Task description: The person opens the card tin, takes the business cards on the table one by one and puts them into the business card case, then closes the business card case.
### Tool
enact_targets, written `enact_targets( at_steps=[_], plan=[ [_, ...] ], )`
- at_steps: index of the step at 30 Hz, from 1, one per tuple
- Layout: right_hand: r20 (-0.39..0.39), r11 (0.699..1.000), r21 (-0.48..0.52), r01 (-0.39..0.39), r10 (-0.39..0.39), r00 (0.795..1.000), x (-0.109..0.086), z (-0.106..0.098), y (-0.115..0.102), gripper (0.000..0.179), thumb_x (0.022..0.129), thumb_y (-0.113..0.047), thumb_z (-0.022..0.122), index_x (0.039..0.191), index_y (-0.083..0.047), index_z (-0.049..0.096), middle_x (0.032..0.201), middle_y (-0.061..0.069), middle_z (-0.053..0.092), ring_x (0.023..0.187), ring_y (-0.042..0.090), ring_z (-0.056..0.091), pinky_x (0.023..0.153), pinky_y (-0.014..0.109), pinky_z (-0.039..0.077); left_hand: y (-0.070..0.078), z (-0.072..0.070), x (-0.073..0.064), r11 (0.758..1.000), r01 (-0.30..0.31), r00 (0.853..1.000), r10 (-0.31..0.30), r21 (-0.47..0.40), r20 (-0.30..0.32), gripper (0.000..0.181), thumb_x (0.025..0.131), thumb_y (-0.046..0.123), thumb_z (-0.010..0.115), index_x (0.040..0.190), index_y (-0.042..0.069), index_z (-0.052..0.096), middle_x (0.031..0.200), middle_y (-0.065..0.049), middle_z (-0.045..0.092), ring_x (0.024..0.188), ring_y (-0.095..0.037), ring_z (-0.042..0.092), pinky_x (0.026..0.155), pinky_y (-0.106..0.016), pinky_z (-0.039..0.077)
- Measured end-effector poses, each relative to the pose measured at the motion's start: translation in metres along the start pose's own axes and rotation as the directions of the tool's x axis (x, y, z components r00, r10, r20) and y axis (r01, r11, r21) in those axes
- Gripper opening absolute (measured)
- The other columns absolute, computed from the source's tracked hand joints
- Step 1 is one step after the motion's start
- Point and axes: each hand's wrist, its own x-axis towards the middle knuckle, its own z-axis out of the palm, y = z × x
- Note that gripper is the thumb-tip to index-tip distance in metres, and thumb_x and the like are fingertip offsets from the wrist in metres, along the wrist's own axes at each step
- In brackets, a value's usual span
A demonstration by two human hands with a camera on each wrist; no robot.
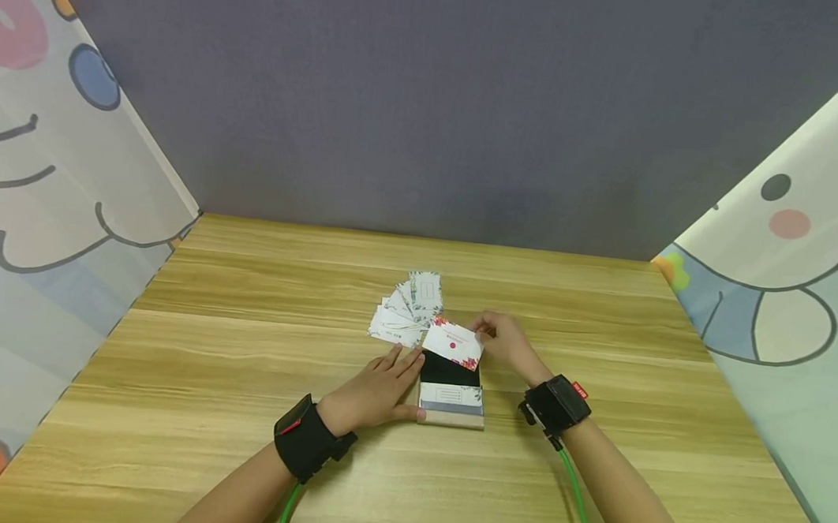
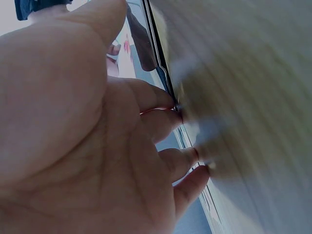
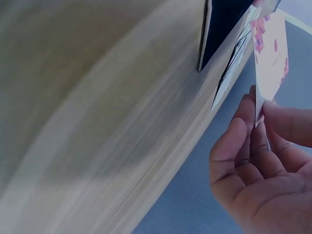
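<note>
My right hand (image 1: 504, 341) pinches a white card (image 1: 452, 342) with red floral corners by its right edge, seen edge-on from the thumb in the right wrist view. The card is tilted above the upper part of an unfolded card holder (image 1: 449, 370) with a black inside. In the lower part of the holder sits another white card (image 1: 451, 394) with printed lines. At the holder's left side rests my left hand (image 1: 377, 387), its fingers spread on the table and its thumb at the lower left corner. A fan of white cards with leafy corners (image 1: 426, 291) lies just beyond.
The wooden table (image 1: 247, 284) meets a grey panel (image 1: 426, 120) at the back. Cartoon-printed walls (image 1: 805, 226) stand on both sides. Black wrist straps (image 1: 557, 405) with green cables (image 1: 577, 499) trail toward the front of the table.
</note>
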Motion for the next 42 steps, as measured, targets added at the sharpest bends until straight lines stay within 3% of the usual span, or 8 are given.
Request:
enact_targets(
  at_steps=[7, 20, 31, 42],
  plan=[
    [0.044, 0.999, 0.004, 0.032, -0.033, 0.999, -0.011, 0.002, 0.0, 0.017, 0.081, 0.012, 0.052, 0.087, 0.004, 0.066, 0.08, 0.013, 0.062, 0.069, 0.016, 0.052, 0.061, 0.022, 0.043, 0.0, -0.001, 0.0, 1.0, 0.002, 1.0, -0.002, 0.015, 0.004, 0.082, 0.086, 0.054, 0.049, 0.144, 0.002, 0.025, 0.153, -0.012, 0.016, 0.139, -0.039, 0.013, 0.108, -0.048, 0.025],
    [0.132, 1.0, -0.016, 0.019, -0.016, 0.991, -0.023, 0.006, -0.003, 0.015, 0.083, 0.009, 0.053, 0.086, 0.0, 0.065, 0.08, 0.009, 0.061, 0.07, 0.014, 0.049, 0.062, 0.023, 0.041, 0.002, -0.002, 0.001, 1.0, 0.019, 1.0, -0.019, 0.002, 0.015, 0.083, 0.085, 0.055, 0.05, 0.145, 0.003, 0.023, 0.153, -0.012, 0.017, 0.139, -0.038, 0.013, 0.108, -0.048, 0.025],
    [0.252, 0.998, -0.007, 0.056, -0.052, 0.966, -0.027, 0.008, 0.001, 0.015, 0.083, 0.009, 0.055, 0.085, 0.0, 0.066, 0.078, 0.009, 0.062, 0.067, 0.011, 0.052, 0.057, 0.02, 0.043, 0.001, -0.001, 0.001, 1.0, 0.022, 1.0, -0.023, 0.018, 0.019, 0.084, 0.085, 0.057, 0.048, 0.145, 0.004, 0.023, 0.153, -0.01, 0.015, 0.139, -0.037, 0.013, 0.109, -0.047, 0.025],
    [0.32, 0.993, -0.049, 0.11, -0.089, 0.943, -0.03, 0.011, -0.003, 0.016, 0.082, 0.008, 0.055, 0.081, -0.003, 0.067, 0.078, 0.006, 0.064, 0.068, 0.009, 0.049, 0.059, 0.02, 0.042, 0.002, -0.002, -0.001, 1.0, 0.017, 1.0, -0.017, 0.008, 0.013, 0.083, 0.085, 0.056, 0.049, 0.145, 0.003, 0.024, 0.153, -0.01, 0.015, 0.139, -0.038, 0.013, 0.108, -0.048, 0.024]
  ],
)
